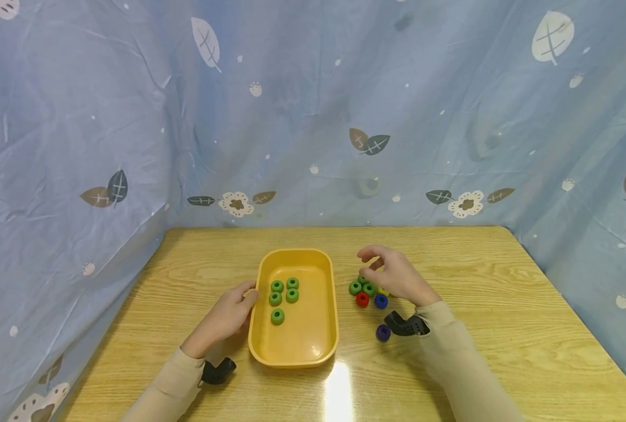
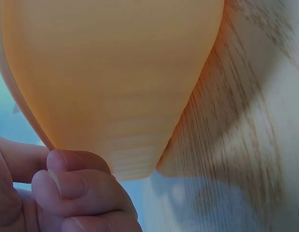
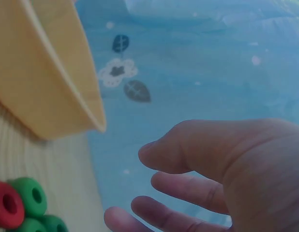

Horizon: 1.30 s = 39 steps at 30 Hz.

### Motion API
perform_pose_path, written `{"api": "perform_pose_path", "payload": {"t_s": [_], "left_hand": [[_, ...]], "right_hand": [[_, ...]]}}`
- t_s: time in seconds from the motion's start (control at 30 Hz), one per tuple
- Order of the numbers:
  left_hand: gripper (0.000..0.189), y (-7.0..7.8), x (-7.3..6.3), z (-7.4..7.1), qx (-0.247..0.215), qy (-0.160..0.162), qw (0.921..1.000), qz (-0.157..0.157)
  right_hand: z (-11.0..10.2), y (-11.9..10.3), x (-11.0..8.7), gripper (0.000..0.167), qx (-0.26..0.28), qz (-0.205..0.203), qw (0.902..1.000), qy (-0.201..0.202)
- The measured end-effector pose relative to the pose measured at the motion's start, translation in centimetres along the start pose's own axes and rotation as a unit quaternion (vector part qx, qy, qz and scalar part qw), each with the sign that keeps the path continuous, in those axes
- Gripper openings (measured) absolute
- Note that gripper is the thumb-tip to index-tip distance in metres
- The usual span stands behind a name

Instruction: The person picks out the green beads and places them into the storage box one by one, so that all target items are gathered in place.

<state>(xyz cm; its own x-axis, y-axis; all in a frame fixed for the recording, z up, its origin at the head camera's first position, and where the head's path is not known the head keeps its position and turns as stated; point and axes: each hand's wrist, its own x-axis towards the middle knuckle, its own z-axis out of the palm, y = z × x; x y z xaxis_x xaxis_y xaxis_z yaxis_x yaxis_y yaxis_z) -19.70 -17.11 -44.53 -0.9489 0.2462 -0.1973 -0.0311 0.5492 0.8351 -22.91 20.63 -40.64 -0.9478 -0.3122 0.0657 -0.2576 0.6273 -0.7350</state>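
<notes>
Landmark: yellow tray [image 1: 313, 310], flat on wooden table [image 1: 503, 328]. Long axis of tray: near edge to far edge, running away from the person.

Left hand [image 1: 226, 313]: at left wall of tray. Grasping the rim, with curled fingertips against the outer wall, per left wrist view.

Right hand [image 1: 394, 274]: right of tray, above the loose rings. Released; fingers loosely bent, thumb well apart from fingertips, nothing visible between them.

Contents of tray: five green rings [image 1: 292, 299], all in the left half.

Loose rings, right of tray: outer green rings [image 1: 368, 293], at least three, grouped with red ring [image 1: 363, 303] and blue ring [image 1: 381, 305]. Yellow ring [image 1: 383, 291] in same group, partly hidden under right hand. Purple ring [image 1: 383, 337]: apart from group, on the side nearer the person.

Governing relation (judgement): outer green rings directly below right thumb and fingers, between tray and right wrist. Right hand clearly nearer to group than left. No long axis on rings; round, with bores mostly facing up. Contact between right thumb and rearmost green ring: cannot tell from head view; apart from rings visible in right wrist view.

Markings: no readable brand, label or writing. Only printed leaves and flowers on backdrop cloth [image 1: 313, 88].
</notes>
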Motion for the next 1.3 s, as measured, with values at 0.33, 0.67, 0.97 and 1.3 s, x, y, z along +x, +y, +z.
{"api": "perform_pose_path", "payload": {"t_s": [0.33,0.67,0.97,1.3], "left_hand": [[0.046,-0.1,0.1,0.1,0.009,0.0,0.9999,-0.012],[0.046,0.1,0.2,0.1,0.005,-0.001,0.9999,-0.012],[0.045,-0.1,0.3,0.1,0.008,-0.001,0.9999,-0.009],[0.045,-0.2,0.2,0.0,0.01,0.002,0.9999,-0.002]], "right_hand": [[0.2,1.7,0.4,0.036,-0.024,0.013,0.9996,0.003],[0.3,2.8,-0.1,0.031,-0.055,0.002,0.9983,-0.02],[1.0,3.4,-0.5,0.031,-0.091,-0.026,0.9948,-0.037],[1.7,3.4,-0.4,0.029,-0.139,-0.059,0.9875,-0.047]]}}
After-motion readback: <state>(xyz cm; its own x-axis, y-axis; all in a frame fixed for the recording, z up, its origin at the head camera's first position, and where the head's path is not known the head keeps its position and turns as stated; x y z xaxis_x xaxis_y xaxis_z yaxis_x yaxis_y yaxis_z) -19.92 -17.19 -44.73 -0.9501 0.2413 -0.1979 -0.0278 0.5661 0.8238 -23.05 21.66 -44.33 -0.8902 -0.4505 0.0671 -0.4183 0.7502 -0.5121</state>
